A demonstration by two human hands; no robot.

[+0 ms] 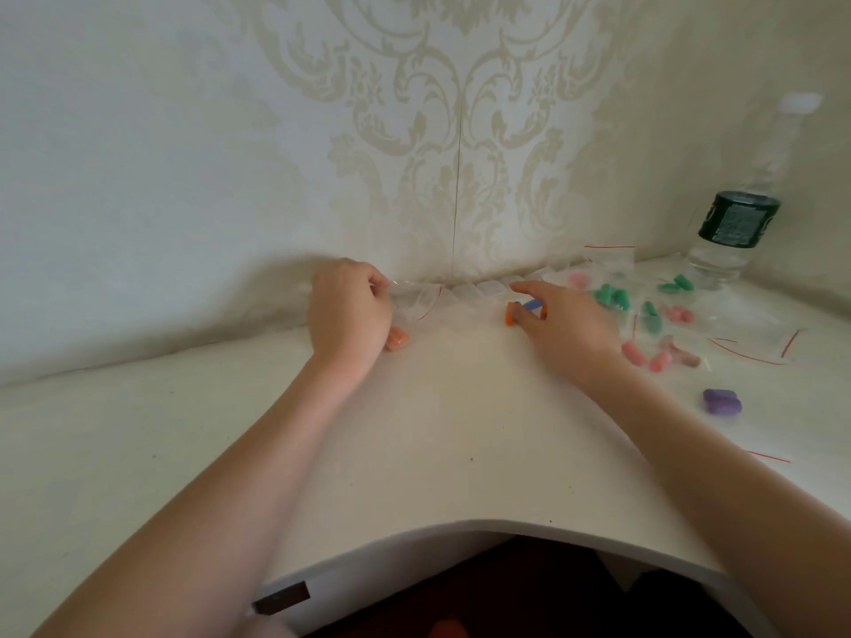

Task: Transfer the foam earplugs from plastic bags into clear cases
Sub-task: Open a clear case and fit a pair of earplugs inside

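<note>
— What's the left hand (351, 310) doing?

— Its fingers are curled, pinching the edge of a clear plastic bag (416, 300) with a red seal line, up by the wall. An orange earplug (396, 339) lies on the surface (442, 421) just beside that hand, on its inner side, touching the heel of it or nearly so.

— And the right hand (559, 320)?

— Flat-ish, fingers reaching forward and loosely spread over an orange earplug piece (510, 314) and a blue one (532, 304). The thumb and a finger seem to close on them, but I can't tell whether it truly grips or only touches.

— Where are the cases?

— A row of clear cases (479, 287) runs along the wall between the two hands; they're hard to make out.

— The rest of the earplugs?

— All out past the right hand: green earplugs (611, 296) in bags just beyond its knuckles, pink earplugs (634, 353) near its wrist side, a purple pair (721, 401) farther out, beside the forearm. Loose bags with red strips (746, 349) are scattered there too.

— Anything else?

— A water bottle (732, 223) with a dark label, well to the right of everything, upright in the corner.
</note>
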